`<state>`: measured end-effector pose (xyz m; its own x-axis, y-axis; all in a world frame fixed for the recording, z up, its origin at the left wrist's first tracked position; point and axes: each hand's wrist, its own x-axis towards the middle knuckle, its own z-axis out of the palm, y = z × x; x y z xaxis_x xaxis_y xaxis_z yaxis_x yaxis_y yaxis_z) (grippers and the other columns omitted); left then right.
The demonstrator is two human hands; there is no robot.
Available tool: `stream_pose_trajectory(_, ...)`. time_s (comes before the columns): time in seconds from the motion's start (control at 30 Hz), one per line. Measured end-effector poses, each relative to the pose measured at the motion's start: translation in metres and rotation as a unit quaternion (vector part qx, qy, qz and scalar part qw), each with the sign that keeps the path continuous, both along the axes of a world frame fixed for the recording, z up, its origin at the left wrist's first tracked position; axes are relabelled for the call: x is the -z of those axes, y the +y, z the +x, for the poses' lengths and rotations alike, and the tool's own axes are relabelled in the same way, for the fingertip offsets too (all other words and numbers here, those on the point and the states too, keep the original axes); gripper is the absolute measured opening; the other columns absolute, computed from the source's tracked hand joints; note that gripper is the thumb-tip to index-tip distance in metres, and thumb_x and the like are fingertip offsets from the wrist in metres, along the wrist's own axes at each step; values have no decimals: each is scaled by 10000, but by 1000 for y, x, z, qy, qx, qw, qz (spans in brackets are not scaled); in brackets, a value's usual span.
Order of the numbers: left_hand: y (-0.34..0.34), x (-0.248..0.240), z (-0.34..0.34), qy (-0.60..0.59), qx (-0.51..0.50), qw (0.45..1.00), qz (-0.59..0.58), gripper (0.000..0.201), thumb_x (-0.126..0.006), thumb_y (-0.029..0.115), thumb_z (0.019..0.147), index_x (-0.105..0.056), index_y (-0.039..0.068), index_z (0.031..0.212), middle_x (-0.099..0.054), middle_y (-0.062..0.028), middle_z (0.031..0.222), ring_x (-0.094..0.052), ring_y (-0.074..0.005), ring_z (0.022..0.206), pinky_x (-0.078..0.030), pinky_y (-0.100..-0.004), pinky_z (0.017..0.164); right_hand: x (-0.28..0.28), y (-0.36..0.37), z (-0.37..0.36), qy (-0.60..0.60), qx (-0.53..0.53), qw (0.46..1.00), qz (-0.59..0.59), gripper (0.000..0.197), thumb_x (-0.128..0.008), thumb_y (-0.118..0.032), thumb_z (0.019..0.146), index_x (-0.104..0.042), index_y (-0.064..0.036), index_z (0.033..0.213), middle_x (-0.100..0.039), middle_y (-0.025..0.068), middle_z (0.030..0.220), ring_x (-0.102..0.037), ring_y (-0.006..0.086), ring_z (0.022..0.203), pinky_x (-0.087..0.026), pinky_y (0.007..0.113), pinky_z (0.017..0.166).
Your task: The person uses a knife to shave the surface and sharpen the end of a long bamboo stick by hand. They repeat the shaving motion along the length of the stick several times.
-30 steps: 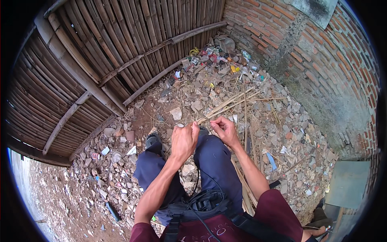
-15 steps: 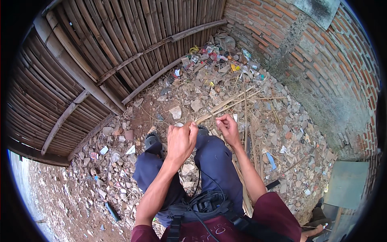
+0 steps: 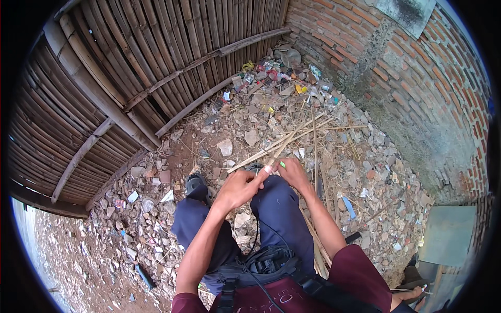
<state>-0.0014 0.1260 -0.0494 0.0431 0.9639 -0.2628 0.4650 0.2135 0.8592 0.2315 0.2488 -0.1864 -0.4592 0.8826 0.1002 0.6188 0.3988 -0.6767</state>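
My left hand [image 3: 241,189] is closed on the near end of a thin bamboo strip [image 3: 282,145], its thumb stretched along the strip. The strip points up and away to the right, above my right knee. Close beside it, my right hand [image 3: 293,173] is curled round a small object with a bright green part [image 3: 282,164]; the rest of it is hidden by the fingers. Other split bamboo strips [image 3: 250,159] lie on the ground just beyond my hands, some crossing each other.
Rubble and stones cover the ground, with litter [image 3: 271,70] heaped in the far corner. A bamboo-slat wall [image 3: 172,57] stands at left, a brick wall [image 3: 412,94] at right. At lower right, another person's hand [image 3: 416,293] shows beside a grey panel [image 3: 449,235].
My left hand has turned and lowered slightly, with its thumb now along the strip. The right hand has come down and in toward it, and the green part now shows.
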Motion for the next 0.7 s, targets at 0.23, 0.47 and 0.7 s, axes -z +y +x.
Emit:
stream_pose_trajectory(0.23, 26, 2, -15, -18, 36, 994, -97, 799, -470, 717, 1035, -834, 10, 960, -732, -70, 721, -659, -169, 588, -544, -357, 615, 1, 4, 3, 99, 39, 992, -63, 273, -578, -185, 968, -786, -10, 994, -746, 132, 761, -652, 219, 557, -520, 383, 572)
stream_pose_trajectory(0.47, 26, 2, -17, 10, 106, 992, -68, 439, -662, 424, 1035, -798, 25, 912, -712, -40, 736, -652, -131, 627, -536, -324, 591, 8, 29, 3, 453, 56, 704, -545, 382, -557, -300, 1097, -644, 10, 1302, -702, 117, 927, -302, 15, 444, -224, 205, 382)
stream_pose_trajectory(0.7, 3, -39, -29, 128, 188, 973, -35, 391, -624, 327, 1059, -716, -25, 1203, -770, -166, 896, -732, -251, 776, -573, -406, 758, -86, 10, -22, 420, 60, 833, -355, 319, -629, -282, 1075, -676, 3, 1211, -651, 51, 893, -304, 9, 442, -216, 226, 404)
